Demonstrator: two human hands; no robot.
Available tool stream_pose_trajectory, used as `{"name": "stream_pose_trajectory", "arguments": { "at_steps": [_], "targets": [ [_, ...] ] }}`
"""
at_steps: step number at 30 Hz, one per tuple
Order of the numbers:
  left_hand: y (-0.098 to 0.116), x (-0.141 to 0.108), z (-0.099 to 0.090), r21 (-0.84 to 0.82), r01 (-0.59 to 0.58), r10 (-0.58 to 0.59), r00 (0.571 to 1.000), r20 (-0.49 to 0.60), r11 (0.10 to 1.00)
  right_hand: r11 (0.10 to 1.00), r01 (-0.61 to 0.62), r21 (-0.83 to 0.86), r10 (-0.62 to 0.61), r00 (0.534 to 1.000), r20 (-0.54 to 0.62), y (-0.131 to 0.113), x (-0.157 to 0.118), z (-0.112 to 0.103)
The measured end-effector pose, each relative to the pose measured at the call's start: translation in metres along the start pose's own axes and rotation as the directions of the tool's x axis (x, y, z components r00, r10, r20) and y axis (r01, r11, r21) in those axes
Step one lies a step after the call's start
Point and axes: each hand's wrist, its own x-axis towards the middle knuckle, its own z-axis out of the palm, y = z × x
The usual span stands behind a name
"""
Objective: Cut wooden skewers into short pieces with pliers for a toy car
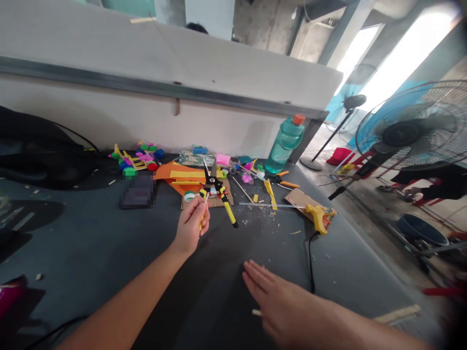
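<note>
Snips (218,186) could drop if the left grip (191,222), clamped on one side only, loosens, the right grip (279,301) being unclenched.

The left grip (193,218) partly hides the shears (212,181), and the right edge cuts off the fan (400,133).

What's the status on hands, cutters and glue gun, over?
Left hand holding open cutters. Right hand extended, small stick poking out beneath, grip unclear. Glue gun on table beyond right hand.
</note>
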Motion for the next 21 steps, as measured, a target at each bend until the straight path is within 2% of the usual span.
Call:
{"name": "stream_pose_trajectory", "arguments": {
  "at_steps": [2, 3, 4, 5, 6, 7, 9, 12, 13, 15, 18, 21],
  "targets": [
    [-0.001, 0.001, 0.0, -0.003, 0.009, -0.009, 1.0, -0.002, 1.0, 0.997, 0.081, 0.013, -0.081, 0.995, 0.057, 0.002, -0.007, 0.002],
    [-0.001, 0.001, 0.001, -0.004, 0.011, -0.011, 1.0, -0.004, 1.0, 0.997, 0.08, 0.002, -0.08, 0.995, 0.056, 0.01, -0.009, 0.005],
    [-0.001, 0.0, 0.001, -0.002, 0.012, -0.012, 1.0, -0.005, 1.0, 1.0, 0.018, -0.013, -0.017, 0.999, 0.033, 0.02, -0.01, 0.008],
    [-0.002, 0.0, 0.002, 0.002, 0.014, -0.014, 1.0, -0.004, 1.0, 0.99, -0.138, -0.039, 0.138, 0.99, 0.0, 0.03, -0.01, 0.012],
    [-0.002, -0.001, 0.002, 0.009, 0.018, -0.018, 1.0, -0.001, 1.0, 0.961, -0.271, -0.06, 0.27, 0.962, -0.024, 0.038, -0.01, 0.015],
    [-0.001, -0.001, 0.003, 0.016, 0.02, -0.02, 1.0, 0.003, 1.0, 0.945, -0.32, -0.061, 0.319, 0.947, -0.025, 0.042, -0.01, 0.018],
    [-0.001, -0.002, 0.003, 0.028, 0.02, -0.02, 1.0, 0.012, 0.999, 0.949, -0.314, -0.029, 0.313, 0.949, -0.027, 0.039, -0.011, 0.022],
    [-0.002, -0.002, 0.004, 0.035, 0.017, -0.017, 1.0, 0.014, 0.999, 0.979, -0.199, 0.043, 0.2, 0.98, -0.02, 0.025, -0.011, 0.028],
    [-0.002, -0.002, 0.003, 0.035, 0.021, -0.021, 1.0, 0.014, 0.999, 0.98, -0.194, 0.042, 0.195, 0.981, -0.019, 0.025, -0.011, 0.03],
    [-0.003, -0.002, 0.003, 0.033, 0.028, -0.028, 1.0, 0.014, 0.999, 0.969, -0.248, -0.021, 0.247, 0.968, -0.035, 0.038, -0.01, 0.033],
    [-0.004, -0.002, 0.003, 0.031, 0.029, -0.029, 0.999, 0.016, 0.999, 0.91, -0.395, -0.124, 0.386, 0.918, -0.09, 0.068, -0.003, 0.033],
    [-0.004, -0.003, 0.003, 0.035, 0.036, -0.036, 0.999, 0.016, 0.999, 0.92, -0.384, -0.078, 0.375, 0.921, -0.107, 0.074, 0.012, 0.028]
  ]
}}
